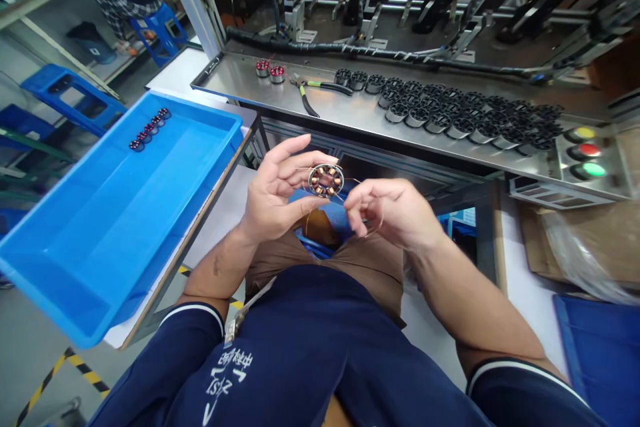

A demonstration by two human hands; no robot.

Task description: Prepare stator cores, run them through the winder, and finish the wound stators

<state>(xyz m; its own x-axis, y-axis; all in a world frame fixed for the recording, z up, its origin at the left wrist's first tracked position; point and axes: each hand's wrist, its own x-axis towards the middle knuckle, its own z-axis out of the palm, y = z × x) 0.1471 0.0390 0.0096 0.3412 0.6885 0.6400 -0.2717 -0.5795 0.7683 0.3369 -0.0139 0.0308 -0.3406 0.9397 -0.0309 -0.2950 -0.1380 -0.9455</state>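
My left hand (280,193) grips a small round motor stator (326,181) by its edge between thumb and fingers. Copper windings show around the ring, which faces up towards me. Several thin copper wire ends stick out from it on both sides. Just to its right, my right hand (387,210) is closed, with thumb and forefinger pinching a loose copper wire (377,225). Both hands are held above my lap, in front of the metal bench ledge (330,103).
Several black stator cores (450,103) stand in rows on the ledge, beside green-handled cutters (313,87) and two red-wound stators (270,71). A blue tray (125,213) on the left holds several stators. Coloured buttons (587,150) sit at right; winding machinery (380,0) lies behind.
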